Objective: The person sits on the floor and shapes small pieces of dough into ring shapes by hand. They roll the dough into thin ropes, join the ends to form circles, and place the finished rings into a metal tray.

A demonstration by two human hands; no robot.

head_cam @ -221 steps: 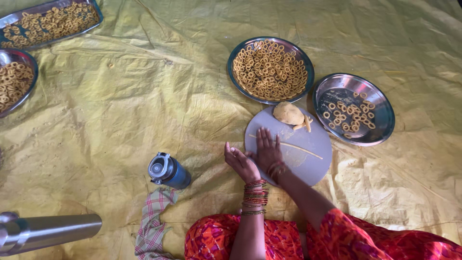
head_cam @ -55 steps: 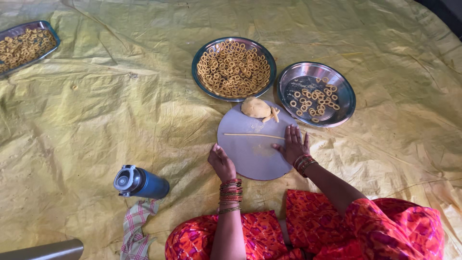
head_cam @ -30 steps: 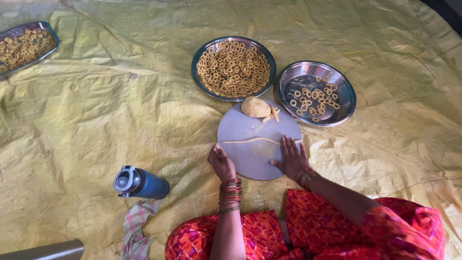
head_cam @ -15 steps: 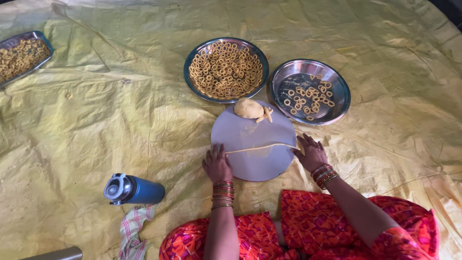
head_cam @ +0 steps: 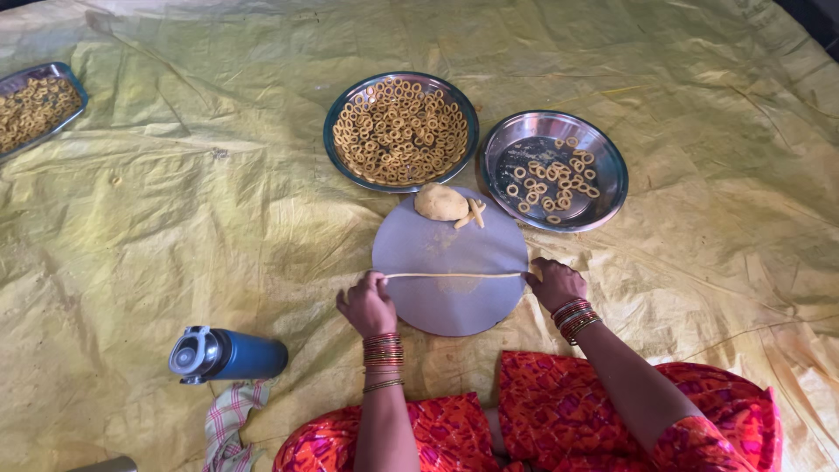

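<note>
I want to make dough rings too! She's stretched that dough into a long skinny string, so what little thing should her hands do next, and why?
Probably break a short piece off one end. The dough rope already spans the round board, thin and even, with the left hand and right hand at its ends. The rings on both plates are small, so one rope likely makes several.

Blue flask [head_cam: 229, 354] lying on yellow sheet [head_cam: 175, 218]; checked cloth [head_cam: 229, 424] beside it; tray [head_cam: 39, 105], seemingly of fried rings, far left.

Left tray [head_cam: 35, 105] cut by frame edge; metal cylinder [head_cam: 105, 464] barely shows; my fingertips probably hide dough rope [head_cam: 453, 275] ends.
</note>
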